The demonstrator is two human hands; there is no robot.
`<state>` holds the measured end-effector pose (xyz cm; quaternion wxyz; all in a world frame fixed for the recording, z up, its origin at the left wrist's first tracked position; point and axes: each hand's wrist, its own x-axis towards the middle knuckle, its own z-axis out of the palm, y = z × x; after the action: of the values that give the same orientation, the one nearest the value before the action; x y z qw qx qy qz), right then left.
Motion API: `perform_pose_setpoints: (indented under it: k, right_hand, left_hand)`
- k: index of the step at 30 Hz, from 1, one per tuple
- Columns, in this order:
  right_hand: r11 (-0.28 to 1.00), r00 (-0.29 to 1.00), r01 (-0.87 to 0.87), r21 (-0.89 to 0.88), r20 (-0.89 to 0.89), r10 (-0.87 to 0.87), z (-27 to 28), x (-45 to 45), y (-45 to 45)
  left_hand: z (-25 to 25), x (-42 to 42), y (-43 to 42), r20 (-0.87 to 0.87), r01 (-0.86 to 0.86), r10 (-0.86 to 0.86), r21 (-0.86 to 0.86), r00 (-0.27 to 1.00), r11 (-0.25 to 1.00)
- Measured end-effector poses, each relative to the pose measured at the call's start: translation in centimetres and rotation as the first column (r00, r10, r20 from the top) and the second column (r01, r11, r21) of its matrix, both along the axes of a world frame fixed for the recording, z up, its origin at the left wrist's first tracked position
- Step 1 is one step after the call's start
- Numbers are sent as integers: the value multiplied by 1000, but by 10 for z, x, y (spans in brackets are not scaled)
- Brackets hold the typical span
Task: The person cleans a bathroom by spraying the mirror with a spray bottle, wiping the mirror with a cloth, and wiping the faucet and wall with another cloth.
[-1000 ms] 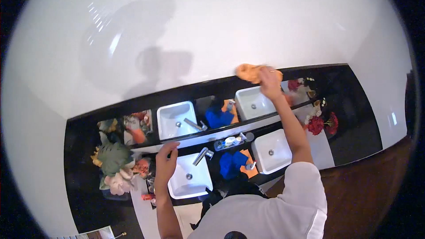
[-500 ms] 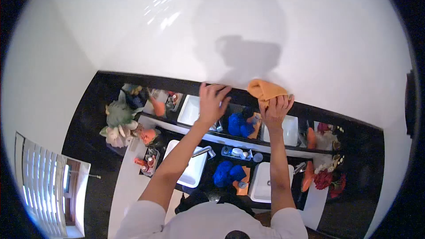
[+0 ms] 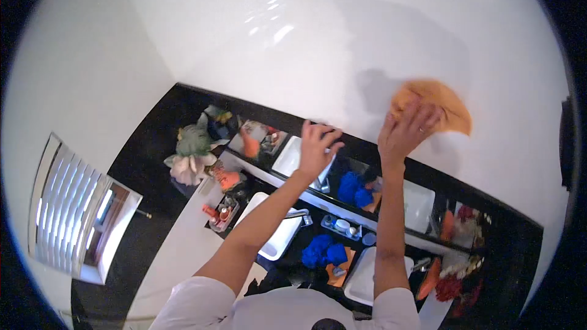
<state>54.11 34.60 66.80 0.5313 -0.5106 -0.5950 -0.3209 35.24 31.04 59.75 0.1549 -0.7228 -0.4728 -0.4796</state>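
The right hand is up on the white wall, laid over the orange cloth, which sits just above the mirror's dark top edge, right of its middle. Its fingers stretch across the cloth with the thumb apart; whether they also pinch the fabric cannot be told. Half a second ago the cloth was bunched close against that edge; now it is higher, farther right and spread wider, its rim blurred.

The left hand is near the mirror's top edge, fingers parted and bent, holding nothing; contact with the glass cannot be made out. A second ago it was low beside the left sink; by half a second ago it was already raised.

Along the counter, the blue bundle still lies between the left sink and the right sink, pale flowers at the left end, red flowers toward the right. The whole scene now slopes more steeply down to the right.
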Motion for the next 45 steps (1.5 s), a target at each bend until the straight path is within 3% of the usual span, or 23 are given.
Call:
perform_pose_setpoints:
  k: [2,4,7,10,12,13,14,16,17,19,20,21,23,25,27,29,31,36,38,41,42,44,45]
  right_hand:
    - [998,998,41,-56,58,-37,29,-27,7]
    - [983,990,139,124,-30,-136,67,-42,12]
    - [998,999,-28,60,18,27,112,-94,20]
    - [959,918,-211,188,374,129,133,-170,23]
    - [918,756,-382,109,608,242,124,-220,41]
    - [903,714,-428,24,621,322,104,-250,54]
    - [864,648,-503,-25,650,397,84,-274,64]
    - [834,499,-533,-144,743,447,38,-316,78]
    - [833,439,-515,-200,774,457,13,-327,79]
    - [869,330,-349,-351,822,465,0,-328,69]
    - [870,294,-314,-381,832,470,3,-323,68]
    - [870,292,-314,-380,834,469,8,-314,70]
    - [942,440,-285,-176,850,292,41,-277,60]
    - [714,768,-206,-669,342,541,85,-216,36]
    - [977,902,-129,-167,389,186,97,-132,31]
    - [980,976,114,162,167,-141,113,-53,20]
    - [916,979,-104,386,-121,163,104,22,35]
    - [848,982,-14,530,-152,112,118,80,-10]
    - [812,908,-275,515,-139,396,114,58,-3]
    - [990,935,54,127,341,-95,77,-9,9]
    - [995,920,28,-100,392,14,89,-53,-2]
    - [856,721,-315,-409,484,496,62,-124,13]
    - [589,583,-595,-547,210,785,87,-155,9]
  left_hand:
    - [1,-3,0,22,14,-13,-52,1000,999]
    - [-4,-1,2,45,7,-5,-56,999,998]
    - [-7,0,5,67,32,-29,-49,997,998]
    - [-3,-1,5,108,49,-51,15,993,999]
    - [-9,-5,6,48,18,-16,-26,999,1000]
    - [-4,-7,5,191,116,-110,-18,975,993]
    - [-21,-2,13,453,364,-278,-111,847,925]
    - [-56,9,28,921,721,-317,61,226,690]
    - [-47,4,21,809,700,-385,-45,444,712]
    - [-36,0,14,641,655,-438,-136,630,743]
    - [-34,0,12,331,360,-288,-180,898,915]
    - [-31,-1,10,-9,32,-33,-103,999,994]
    - [-22,-3,10,142,58,-44,-97,989,994]
    - [-14,-3,6,300,75,-48,-78,953,994]
    - [-7,-5,5,175,77,-71,-27,982,997]
    - [-6,-4,5,191,76,-73,-8,979,997]
    - [-8,-2,7,189,74,-72,-3,979,997]
    - [-10,-2,8,186,56,-57,10,981,998]
    - [-10,-3,7,182,79,-78,5,980,997]
    - [-9,-1,6,176,67,-62,-23,982,998]
    - [-10,-1,7,163,93,-89,-16,983,996]
    - [-15,-3,8,168,93,-90,-13,982,996]
    - [-13,-3,4,116,-19,22,-22,993,1000]
